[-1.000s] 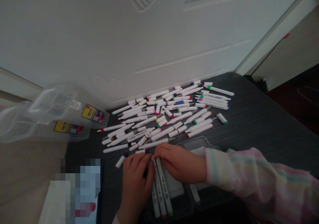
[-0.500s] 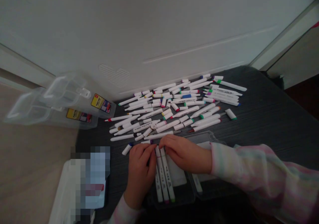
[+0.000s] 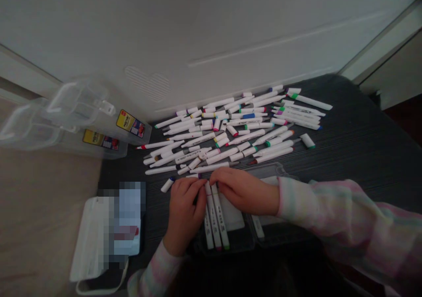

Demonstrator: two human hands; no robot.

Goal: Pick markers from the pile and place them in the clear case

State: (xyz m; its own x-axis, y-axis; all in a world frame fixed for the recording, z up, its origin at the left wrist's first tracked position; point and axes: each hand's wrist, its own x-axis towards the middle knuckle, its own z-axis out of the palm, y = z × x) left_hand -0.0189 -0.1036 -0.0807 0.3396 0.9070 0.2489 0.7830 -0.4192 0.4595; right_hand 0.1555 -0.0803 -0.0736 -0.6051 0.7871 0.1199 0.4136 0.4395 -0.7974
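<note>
Three white capped markers [image 3: 216,220] lie side by side in a transparent plastic case [image 3: 242,240], their coloured ends toward me. My left hand [image 3: 186,204] is beside the leftmost marker, thumb and fingers closed about its far end. From the right, my right hand [image 3: 242,190] reaches over the case with fingers bent down onto the far ends of the other markers. The fingertips of both hands almost meet there. A single marker [image 3: 258,227] lies in the case's right half, partly under my right forearm. Just beyond my hands, many white markers [image 3: 227,152] and loose caps are spread out.
Two transparent boxes [image 3: 132,125] with yellow labels stand open at the left. A blurred-out flat object [image 3: 130,222] and a white item with a strap [image 3: 87,240] lie at the lower left. A white panel [image 3: 211,33] rises behind the dark table [image 3: 359,156].
The view has tipped down slightly, so the whole scene sits a little higher in the picture at the boxes and markers. Both hands keep their place at the markers' far ends.
</note>
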